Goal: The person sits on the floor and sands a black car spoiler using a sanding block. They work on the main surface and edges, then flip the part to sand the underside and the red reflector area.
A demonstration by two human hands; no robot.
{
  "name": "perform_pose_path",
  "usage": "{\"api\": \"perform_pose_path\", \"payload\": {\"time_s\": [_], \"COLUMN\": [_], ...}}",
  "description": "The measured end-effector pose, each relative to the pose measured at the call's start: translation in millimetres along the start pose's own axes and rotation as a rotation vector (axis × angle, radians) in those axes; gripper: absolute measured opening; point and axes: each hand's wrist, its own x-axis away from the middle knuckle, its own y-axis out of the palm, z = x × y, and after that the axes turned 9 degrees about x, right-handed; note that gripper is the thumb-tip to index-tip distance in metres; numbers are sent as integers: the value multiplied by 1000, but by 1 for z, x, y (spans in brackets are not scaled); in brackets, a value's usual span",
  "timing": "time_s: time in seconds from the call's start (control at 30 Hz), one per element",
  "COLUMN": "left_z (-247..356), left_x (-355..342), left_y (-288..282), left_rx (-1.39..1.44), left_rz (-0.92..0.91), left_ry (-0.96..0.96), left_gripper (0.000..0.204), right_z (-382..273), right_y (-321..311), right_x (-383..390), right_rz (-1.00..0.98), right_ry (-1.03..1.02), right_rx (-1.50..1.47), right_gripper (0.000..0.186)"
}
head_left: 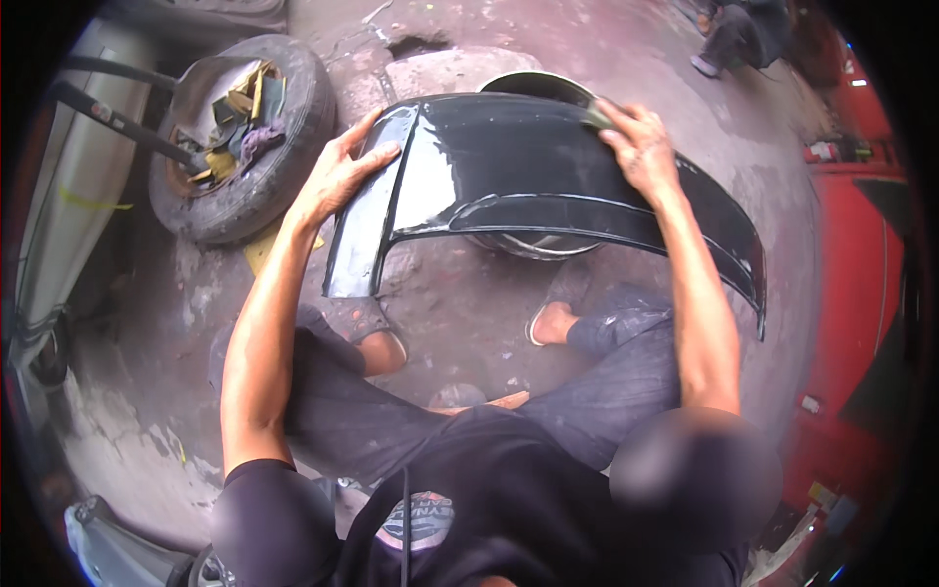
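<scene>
A glossy black curved car body panel (509, 157) lies across a round metal basin or rim (528, 84) in front of me, with a narrow strip at its left end. My left hand (347, 161) grips that left end, fingers over the upper edge and thumb on the face. Near the panel's upper right, my right hand (636, 147) presses a small greenish pad (597, 117) against the surface, its fingers bent around it.
An old tyre (245, 205) with scraps inside and dark bars across it stands at upper left. A seated person (729, 49) is at upper right. Red vehicle bodywork (841, 274) lines the right side, a pale panel (88, 196) the left. The concrete floor is cracked.
</scene>
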Motion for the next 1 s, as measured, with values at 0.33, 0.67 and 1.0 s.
{"api": "perform_pose_path", "payload": {"time_s": [0.33,0.67,1.0], "left_z": [-10,1,0], "left_x": [-31,-34,-46], "left_y": [7,20,27], "left_rx": [130,175,144], "left_rz": [158,106,111], "left_ry": [-60,-37,-2], "left_gripper": [83,77,78], "right_z": [-95,-162,-2], "right_y": [22,37,-2], "right_x": [-38,-52,12], "right_rz": [57,160,0], "right_ry": [-254,-225,-22], "right_rx": [-176,-148,-39], "right_gripper": [50,47,44]}}
